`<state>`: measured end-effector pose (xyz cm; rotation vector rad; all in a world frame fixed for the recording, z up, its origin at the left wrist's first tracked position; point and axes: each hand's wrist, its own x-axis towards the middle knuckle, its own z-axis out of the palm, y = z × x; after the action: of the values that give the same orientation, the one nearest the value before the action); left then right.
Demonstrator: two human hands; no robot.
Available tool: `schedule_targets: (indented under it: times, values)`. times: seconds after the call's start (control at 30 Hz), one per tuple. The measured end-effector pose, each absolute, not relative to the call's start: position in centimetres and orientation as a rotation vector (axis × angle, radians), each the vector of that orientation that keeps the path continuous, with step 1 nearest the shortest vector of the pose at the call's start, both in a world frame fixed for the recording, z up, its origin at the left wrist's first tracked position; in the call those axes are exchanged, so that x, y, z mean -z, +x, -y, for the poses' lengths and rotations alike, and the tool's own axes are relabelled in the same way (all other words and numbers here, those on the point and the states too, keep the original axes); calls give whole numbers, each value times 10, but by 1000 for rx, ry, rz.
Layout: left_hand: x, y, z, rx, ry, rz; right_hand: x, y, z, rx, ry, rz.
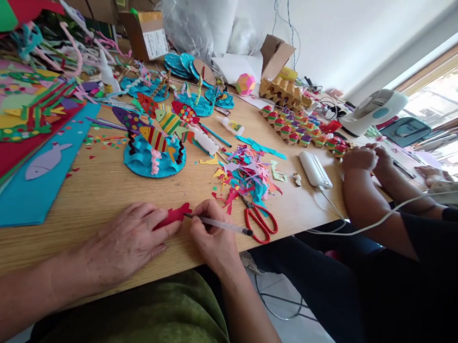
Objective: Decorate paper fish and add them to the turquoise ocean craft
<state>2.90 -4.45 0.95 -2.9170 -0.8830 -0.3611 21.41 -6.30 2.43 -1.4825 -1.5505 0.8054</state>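
Near the table's front edge, a small red paper fish (pixel 173 216) lies under the fingers of my left hand (pixel 134 235), which pin and grip its left part. My right hand (pixel 214 235) pinches a pen (pixel 223 224) with a clear barrel and dark end. Its tip meets the fish near the tail. Just right of my right hand lie red-handled scissors (pixel 260 221), their blades partly under a heap of colored paper scraps (pixel 249 171). Beyond my hands stands a blue disc decoration (pixel 154 161) carrying several patterned paper fish (pixel 158 138).
On the left are stacked colored paper sheets (pixel 42 190) with paper fish on them. Farther back stand a glue bottle (pixel 107 74), blue discs (pixel 178 65) and painted egg cartons (pixel 299 127). At right are a white power bank (pixel 315 169), its cable, and another person's hands (pixel 363 157).
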Motion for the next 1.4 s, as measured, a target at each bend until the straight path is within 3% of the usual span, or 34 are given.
schedule_targets:
  times: [0.97, 1.4]
  values:
    - [-10, 29, 46, 369, -2923, 921, -26, 213, 63, -737, -1505, 1578]
    - [-7, 28, 45, 433, -2910, 888, -25, 225, 66, -766, -1314, 1377]
